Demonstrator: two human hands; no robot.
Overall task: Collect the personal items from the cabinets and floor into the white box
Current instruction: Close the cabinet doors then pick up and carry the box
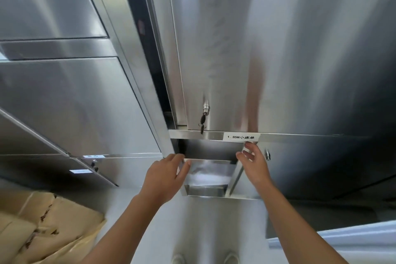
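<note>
Left hand, right hand, brushed steel cabinet

A brushed stainless-steel cabinet stands with its low compartment open beneath a white printed label, and a dark key hangs in the lock of the shut door above. An edge of the white box shows at lower right on the pale floor.
</note>
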